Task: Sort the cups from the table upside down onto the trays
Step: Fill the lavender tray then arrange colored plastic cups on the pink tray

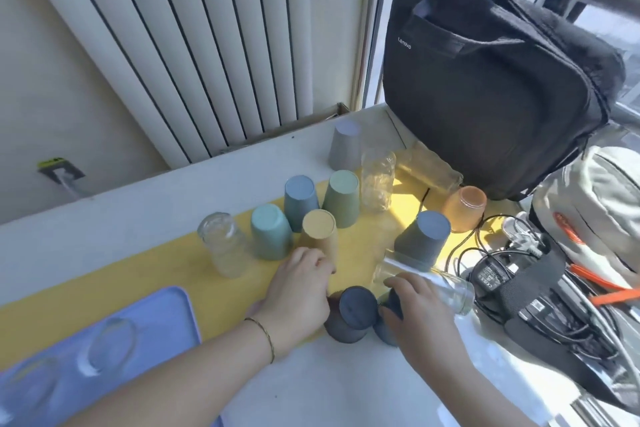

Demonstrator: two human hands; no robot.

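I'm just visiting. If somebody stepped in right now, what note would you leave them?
Left hand: fingers curled between the yellow plastic cup and a dark grey plastic cup; grip unclear.
Right hand: grips a dark blue plastic cup.
Done: two clear glasses sit on the lilac plastic tray.
Left: every other cup and glass on the white table, to go upside down onto trays.

Left hand [298, 291], right hand [419, 315], seemingly gripping dark cups [356, 308]
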